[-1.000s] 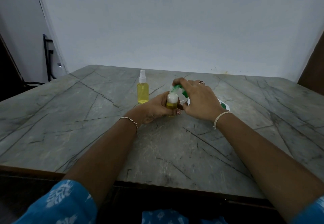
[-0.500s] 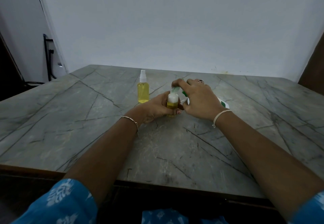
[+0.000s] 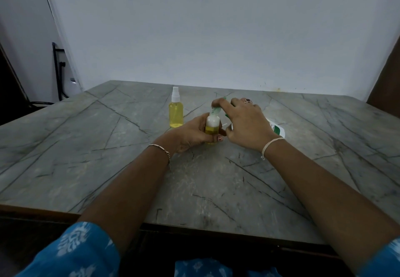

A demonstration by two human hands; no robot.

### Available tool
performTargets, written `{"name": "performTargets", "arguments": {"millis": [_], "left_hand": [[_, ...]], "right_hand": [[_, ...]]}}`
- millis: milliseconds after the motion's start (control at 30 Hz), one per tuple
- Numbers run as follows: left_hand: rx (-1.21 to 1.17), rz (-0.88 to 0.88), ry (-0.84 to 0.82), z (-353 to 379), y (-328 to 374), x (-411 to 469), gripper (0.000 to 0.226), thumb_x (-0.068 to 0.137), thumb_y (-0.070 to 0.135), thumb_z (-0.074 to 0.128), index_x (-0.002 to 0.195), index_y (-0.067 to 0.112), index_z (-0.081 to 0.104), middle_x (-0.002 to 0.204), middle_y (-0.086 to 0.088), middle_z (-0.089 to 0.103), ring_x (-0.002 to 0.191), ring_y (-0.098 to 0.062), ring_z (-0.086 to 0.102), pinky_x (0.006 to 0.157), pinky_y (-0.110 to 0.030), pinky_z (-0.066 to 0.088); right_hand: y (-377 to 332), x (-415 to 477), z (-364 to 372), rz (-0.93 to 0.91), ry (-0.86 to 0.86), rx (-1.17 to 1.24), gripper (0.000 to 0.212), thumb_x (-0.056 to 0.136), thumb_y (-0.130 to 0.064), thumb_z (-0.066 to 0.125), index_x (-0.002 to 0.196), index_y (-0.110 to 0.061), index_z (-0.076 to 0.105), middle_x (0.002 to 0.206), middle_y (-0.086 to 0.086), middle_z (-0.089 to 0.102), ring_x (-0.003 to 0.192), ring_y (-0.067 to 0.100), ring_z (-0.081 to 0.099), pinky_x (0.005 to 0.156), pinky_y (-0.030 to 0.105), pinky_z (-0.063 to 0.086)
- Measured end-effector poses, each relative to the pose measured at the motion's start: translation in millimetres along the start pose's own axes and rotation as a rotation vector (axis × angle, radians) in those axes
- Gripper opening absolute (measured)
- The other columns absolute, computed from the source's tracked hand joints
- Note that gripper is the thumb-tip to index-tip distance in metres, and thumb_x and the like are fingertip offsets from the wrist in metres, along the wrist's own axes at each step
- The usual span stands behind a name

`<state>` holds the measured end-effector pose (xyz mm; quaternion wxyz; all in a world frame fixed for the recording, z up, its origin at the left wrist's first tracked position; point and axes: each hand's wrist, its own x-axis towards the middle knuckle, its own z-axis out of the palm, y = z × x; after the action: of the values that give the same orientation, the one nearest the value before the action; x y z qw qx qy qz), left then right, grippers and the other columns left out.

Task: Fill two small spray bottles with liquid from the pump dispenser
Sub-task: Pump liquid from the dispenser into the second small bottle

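My left hand (image 3: 192, 133) grips a small bottle (image 3: 212, 128) standing on the table, yellow liquid low in it and white foam above. Right beside it stands the white pump dispenser (image 3: 278, 129), mostly hidden behind my right hand (image 3: 246, 122). That hand lies over the dispenser's green pump head (image 3: 217, 109), with a fingertip on the nozzle, which sits right above the small bottle's mouth. A second small spray bottle (image 3: 176, 112), capped with a white sprayer and nearly full of yellow liquid, stands upright just left of my hands.
The grey marble table (image 3: 86, 146) has its front edge near my body. A plain wall rises behind its far edge. A dark metal stand (image 3: 58, 70) is at the far left, and a brown panel (image 3: 387, 77) at the far right.
My right hand's fingers have shifted slightly on the pump head, which looks a little higher now. My left hand and the held bottle have stayed in place.
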<state>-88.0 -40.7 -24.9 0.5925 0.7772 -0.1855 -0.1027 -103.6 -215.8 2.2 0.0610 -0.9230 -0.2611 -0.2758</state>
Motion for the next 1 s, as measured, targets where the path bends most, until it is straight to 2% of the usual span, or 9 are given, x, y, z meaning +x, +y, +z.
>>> {"name": "performTargets", "arguments": {"millis": [167, 333, 400, 600, 733, 867, 1000], "left_hand": [[-0.033, 0.009, 0.003, -0.9, -4.2, 1.5, 0.067, 0.075, -0.001, 0.075, 0.133, 0.003, 0.042, 0.128, -0.024, 0.057, 0.123, -0.036, 0.054, 0.107, -0.05, 0.042], [-0.031, 0.009, -0.006, -1.3, -3.5, 1.3, 0.069, 0.072, 0.004, 0.078, 0.131, 0.004, 0.043, 0.12, -0.02, 0.063, 0.12, -0.033, 0.057, 0.105, -0.045, 0.045], [-0.025, 0.007, -0.009, -1.5, -3.1, 1.2, 0.061, 0.077, -0.003, 0.074, 0.129, 0.002, 0.043, 0.111, -0.013, 0.065, 0.117, -0.031, 0.059, 0.105, -0.044, 0.045], [-0.027, 0.02, -0.005, 0.4, -2.2, 0.8, 0.062, 0.079, -0.007, 0.071, 0.133, 0.003, 0.042, 0.109, -0.009, 0.064, 0.108, -0.024, 0.06, 0.104, -0.043, 0.046], [-0.029, 0.011, -0.008, -1.7, -4.1, 1.8, 0.062, 0.077, -0.003, 0.074, 0.13, 0.002, 0.043, 0.116, -0.018, 0.064, 0.117, -0.033, 0.059, 0.105, -0.044, 0.045], [-0.01, -0.003, -0.016, -0.3, 0.4, -0.5, 0.053, 0.08, -0.006, 0.07, 0.126, 0.002, 0.044, 0.104, -0.006, 0.066, 0.108, -0.023, 0.062, 0.103, -0.041, 0.047], [-0.006, 0.003, -0.007, -0.5, 0.4, -1.5, 0.06, 0.079, -0.006, 0.071, 0.132, 0.001, 0.042, 0.115, -0.016, 0.064, 0.115, -0.03, 0.06, 0.104, -0.043, 0.046]], "right_hand": [[-2.0, -0.4, -0.3, 0.016, -0.001, 0.008, 0.065, 0.077, -0.022, 0.063, 0.136, -0.033, 0.038, 0.102, 0.004, 0.055, 0.101, 0.027, 0.052, 0.087, 0.044, 0.043], [-0.5, -2.6, -1.9, 0.002, -0.018, 0.002, 0.07, 0.077, -0.024, 0.065, 0.139, -0.035, 0.035, 0.094, -0.003, 0.044, 0.099, 0.026, 0.052, 0.086, 0.042, 0.043], [-0.2, -2.9, -2.1, 0.004, -0.022, 0.004, 0.069, 0.077, -0.023, 0.065, 0.138, -0.035, 0.035, 0.096, -0.002, 0.048, 0.099, 0.026, 0.052, 0.087, 0.043, 0.044], [-5.5, 1.5, -1.2, 0.021, 0.006, 0.016, 0.059, 0.077, -0.02, 0.065, 0.13, -0.029, 0.04, 0.107, 0.004, 0.058, 0.1, 0.027, 0.054, 0.089, 0.044, 0.043], [-1.8, 0.2, -1.2, 0.012, 0.0, 0.029, 0.064, 0.076, -0.02, 0.065, 0.133, -0.032, 0.038, 0.103, 0.002, 0.055, 0.099, 0.026, 0.053, 0.087, 0.044, 0.044], [2.5, -2.5, -2.6, -0.002, -0.027, 0.03, 0.071, 0.077, -0.02, 0.064, 0.138, -0.035, 0.034, 0.095, -0.003, 0.047, 0.096, 0.023, 0.05, 0.085, 0.042, 0.045], [0.0, -1.2, -2.0, 0.004, -0.013, 0.04, 0.066, 0.077, -0.019, 0.065, 0.135, -0.032, 0.037, 0.103, 0.003, 0.056, 0.099, 0.025, 0.052, 0.088, 0.045, 0.046]]}}
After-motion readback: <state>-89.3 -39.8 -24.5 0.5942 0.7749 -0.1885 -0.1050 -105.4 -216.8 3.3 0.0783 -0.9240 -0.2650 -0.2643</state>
